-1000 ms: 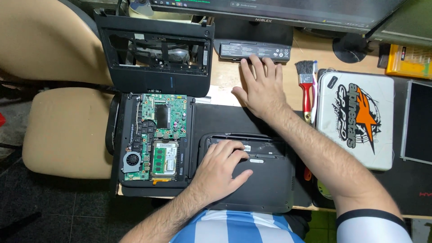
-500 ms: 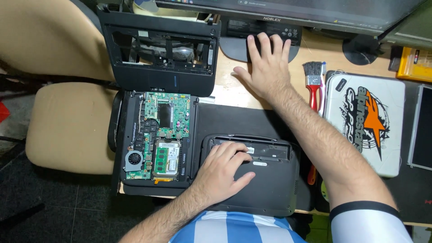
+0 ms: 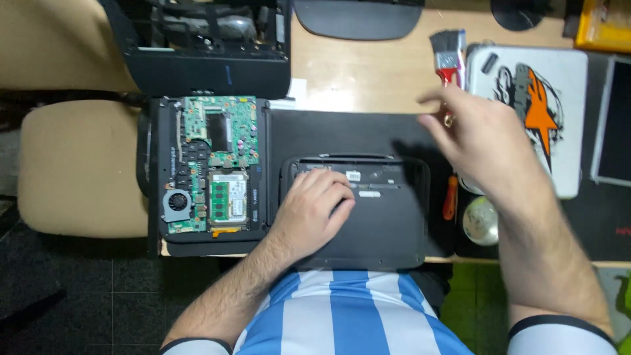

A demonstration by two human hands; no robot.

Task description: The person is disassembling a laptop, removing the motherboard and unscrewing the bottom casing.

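while our left hand (image 3: 310, 213) rests flat, fingers spread, on the black laptop bottom cover (image 3: 384, 223) before us, our right hand (image 3: 483, 135) hovers open and empty beside the red-handled paintbrush (image 3: 448, 59).

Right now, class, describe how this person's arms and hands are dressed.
Both hands, left hand and right hand, are bare: no gloves or watch visible. The forearms are bare too. Short sleeves end in dark cuffs edged white, on a blue-and-white striped shirt.
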